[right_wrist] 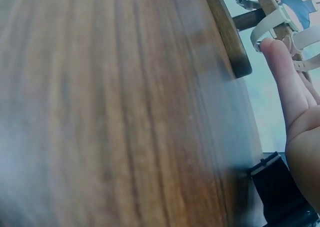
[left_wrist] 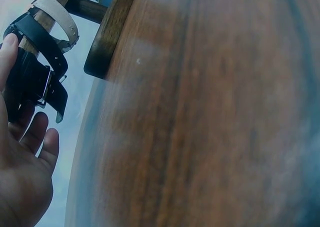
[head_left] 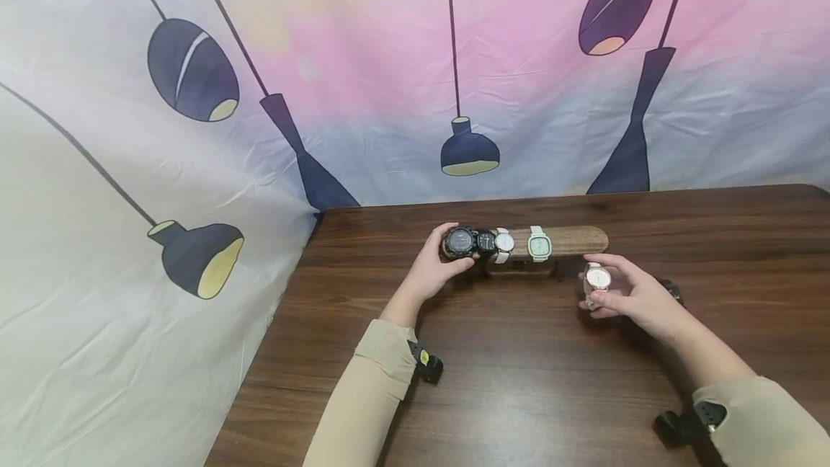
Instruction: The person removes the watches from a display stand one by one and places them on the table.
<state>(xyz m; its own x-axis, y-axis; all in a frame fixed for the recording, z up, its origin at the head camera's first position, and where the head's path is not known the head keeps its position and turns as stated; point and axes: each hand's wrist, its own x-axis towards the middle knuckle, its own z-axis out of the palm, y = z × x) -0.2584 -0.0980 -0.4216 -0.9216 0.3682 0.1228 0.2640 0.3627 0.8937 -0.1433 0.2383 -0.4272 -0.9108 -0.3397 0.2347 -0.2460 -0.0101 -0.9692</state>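
The table (head_left: 519, 395) is covered by a smooth wood grain, on which a soft gloss is seen. In the watch stand (head_left: 583, 240), matt wood is shown. The black watch (head_left: 460, 241) is fitted with a matt strap (left_wrist: 60, 105) and a shiny metal buckle (left_wrist: 47, 88). The white watch (head_left: 597, 279) is rimmed in metal, as it looks. The backdrop (head_left: 382, 78) is made of wrinkled cloth; the sleeves (head_left: 359, 402), of matt cloth.

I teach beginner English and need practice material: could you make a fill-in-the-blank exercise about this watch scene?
1. The left hand grips a bulky watch coloured ____.
2. The right hand holds a rose-rimmed watch whose dial is ____.
3. Counting the bulky one, the wooden bar bears ____ watches.
4. Of those, the mint-green watch sits nearest the ____ hand.

Missing words: black; white; four; right.
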